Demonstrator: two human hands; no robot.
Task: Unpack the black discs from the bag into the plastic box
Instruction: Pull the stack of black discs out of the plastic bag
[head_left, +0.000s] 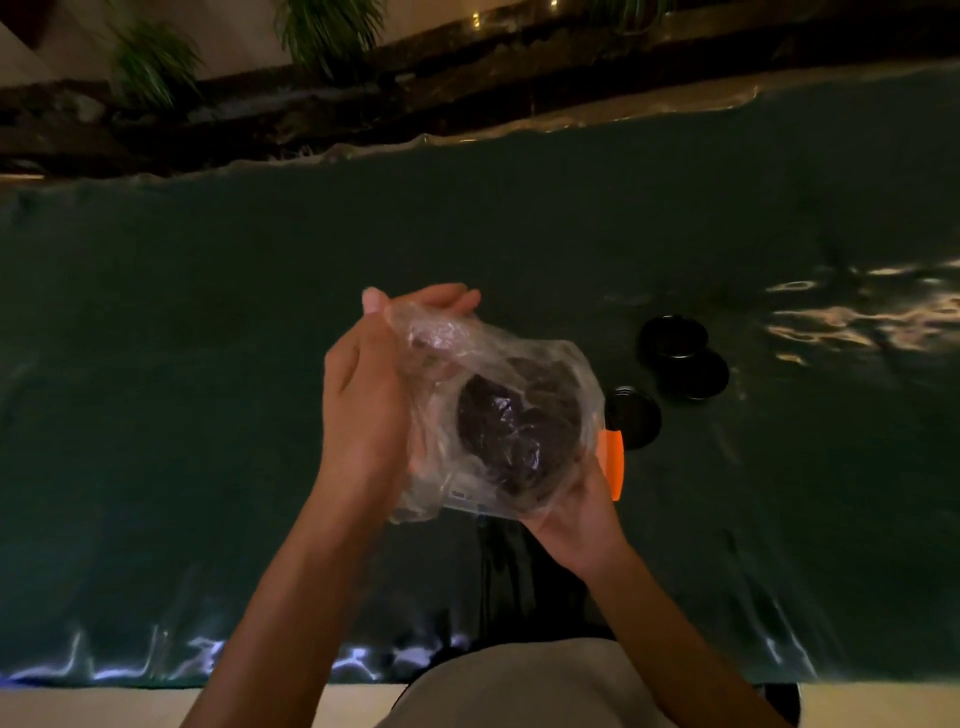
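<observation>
A clear plastic bag (498, 410) with several black discs (514, 431) inside is held above the table between both hands. My left hand (369, 395) grips the bag's crumpled mouth at its upper left. My right hand (582, 504) cups the bag from below on the right. Three black discs lie on the table to the right: one (672, 338) farthest, one (698, 376) partly under it, and one (636, 418) nearest the bag. An orange-edged piece (615, 465) shows just behind my right hand; whether it belongs to the plastic box I cannot tell.
The table (208, 312) is covered by a dark green cloth under glossy clear film with bright glare at right (857, 317). Beyond its far edge are a dark ledge and green plants (322, 36). A dark shape (519, 571) lies under the hands near the front edge.
</observation>
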